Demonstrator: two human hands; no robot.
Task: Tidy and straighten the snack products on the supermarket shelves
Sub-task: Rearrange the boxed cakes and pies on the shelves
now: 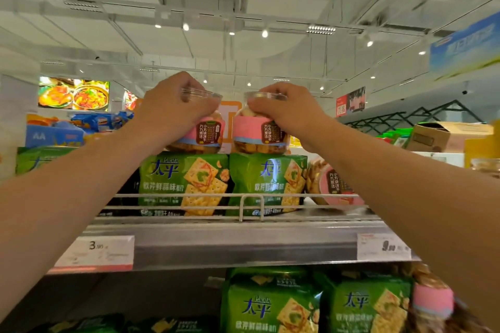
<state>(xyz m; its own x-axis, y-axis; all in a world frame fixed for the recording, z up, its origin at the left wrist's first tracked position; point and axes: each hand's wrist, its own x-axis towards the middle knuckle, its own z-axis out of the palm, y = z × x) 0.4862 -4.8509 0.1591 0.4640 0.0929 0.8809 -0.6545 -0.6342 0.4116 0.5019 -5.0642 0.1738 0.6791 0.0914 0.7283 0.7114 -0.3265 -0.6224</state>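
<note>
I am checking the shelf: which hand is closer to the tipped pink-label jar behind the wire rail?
Right. The right hand grips a jar above-left of the tipped jar; the left hand is farther left.

Two hands: left hand (173, 108), right hand (284, 108). Four pink-banded cracker jars were seen: two upright (205, 134) (259, 134), one tipped (334, 184), one lower right (433, 303). At least four green cracker bags (184, 184). Two price tags (94, 253).

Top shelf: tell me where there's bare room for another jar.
Left of the left green cracker bag, behind the wire rail, the top shelf looks dark and empty. Crowded rightward: two bags, a tipped jar, and both hands holding jars on top.
</note>
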